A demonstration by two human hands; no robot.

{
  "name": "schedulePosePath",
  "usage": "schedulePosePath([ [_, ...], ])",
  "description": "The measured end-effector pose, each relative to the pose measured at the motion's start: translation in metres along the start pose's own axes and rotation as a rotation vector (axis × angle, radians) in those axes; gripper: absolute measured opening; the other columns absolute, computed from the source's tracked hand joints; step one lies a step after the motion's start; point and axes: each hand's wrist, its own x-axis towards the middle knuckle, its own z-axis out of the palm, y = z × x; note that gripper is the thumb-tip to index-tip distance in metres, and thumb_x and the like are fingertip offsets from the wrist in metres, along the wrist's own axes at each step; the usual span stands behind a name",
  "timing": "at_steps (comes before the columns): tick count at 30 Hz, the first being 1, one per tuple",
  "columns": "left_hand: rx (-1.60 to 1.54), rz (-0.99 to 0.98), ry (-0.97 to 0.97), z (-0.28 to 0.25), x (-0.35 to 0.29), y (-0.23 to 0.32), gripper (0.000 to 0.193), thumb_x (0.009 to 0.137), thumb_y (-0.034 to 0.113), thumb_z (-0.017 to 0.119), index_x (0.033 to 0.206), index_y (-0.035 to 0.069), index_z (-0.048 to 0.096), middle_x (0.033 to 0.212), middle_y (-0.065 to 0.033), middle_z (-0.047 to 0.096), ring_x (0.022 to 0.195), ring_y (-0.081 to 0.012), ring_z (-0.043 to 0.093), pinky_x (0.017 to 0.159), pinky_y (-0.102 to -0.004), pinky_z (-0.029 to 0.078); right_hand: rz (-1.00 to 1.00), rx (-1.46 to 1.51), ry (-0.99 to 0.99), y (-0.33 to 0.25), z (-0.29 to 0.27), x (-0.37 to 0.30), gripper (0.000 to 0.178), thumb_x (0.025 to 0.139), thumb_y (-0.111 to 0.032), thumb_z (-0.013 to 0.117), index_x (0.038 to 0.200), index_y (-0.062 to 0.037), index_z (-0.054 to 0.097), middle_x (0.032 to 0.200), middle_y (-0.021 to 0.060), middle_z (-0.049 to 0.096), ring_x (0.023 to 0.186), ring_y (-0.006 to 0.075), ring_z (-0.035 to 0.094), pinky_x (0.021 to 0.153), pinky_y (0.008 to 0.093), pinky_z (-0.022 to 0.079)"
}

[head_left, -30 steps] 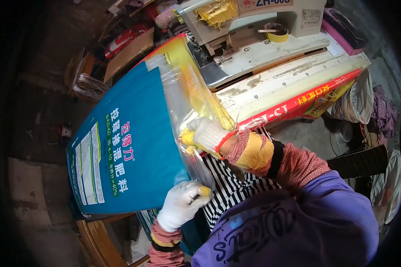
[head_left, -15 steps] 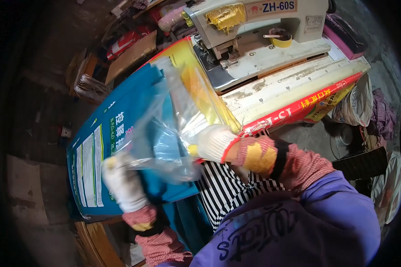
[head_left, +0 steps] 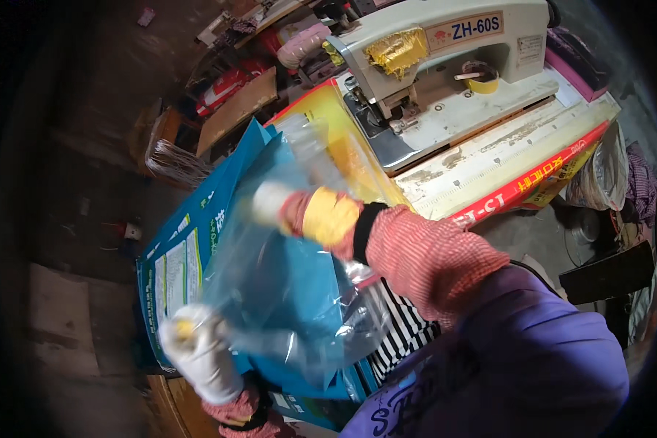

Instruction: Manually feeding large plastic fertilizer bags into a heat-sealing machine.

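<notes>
A clear plastic bag (head_left: 277, 303) lies loosely spread over a teal printed woven sack (head_left: 169, 241), which leans across my lap and the table's left side. My left hand (head_left: 201, 349), in a white glove with a yellow patch, is closed at the near left edge of the clear bag. My right hand (head_left: 274, 204), also gloved, reaches across over the upper part of the bag. Motion smears its fingers, so I cannot see whether it grips the film. Patterned pink sleeves with black bands cover both forearms.
A pale industrial sewing machine (head_left: 452, 87) stands on the table beyond the sacks, with a yellow tape roll (head_left: 482, 82) on its bed. A yellow and red printed sheet (head_left: 328, 109) covers the table beside it. Wooden boards (head_left: 237, 109) and bundled items lie at the far left.
My right hand has moved left and away from me, from the bag's right side to over its upper part. The clear bag lies more spread out, and the view has shifted slightly.
</notes>
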Motion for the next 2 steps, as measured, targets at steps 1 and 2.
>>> schedulePosePath([
  [1,-0.054,0.082,0.033,-0.02,0.001,0.004,0.011,0.08,0.003,0.055,0.084,0.006,0.045,0.076,-0.0004,0.049,0.064,-0.0065,0.046,0.057,-0.0185,0.038,0.276,0.073,-0.042,0.023,-0.009,-0.008,0.014,0.075,-0.019,0.059,0.081,-0.0105,0.068,0.088,0.0118,0.065,0.083,0.0277,0.062,0.073,0.0381,0.05],
  [2,-0.11,0.164,0.062,-0.044,0.007,0.007,0.011,0.08,0.005,0.055,0.083,0.007,0.044,0.076,-0.0003,0.048,0.066,-0.0066,0.046,0.059,-0.0189,0.038,0.271,0.075,-0.033,0.022,-0.011,-0.002,0.014,0.075,-0.019,0.059,0.081,-0.0105,0.068,0.088,0.0118,0.065,0.083,0.0277,0.062,0.073,0.0381,0.05],
])
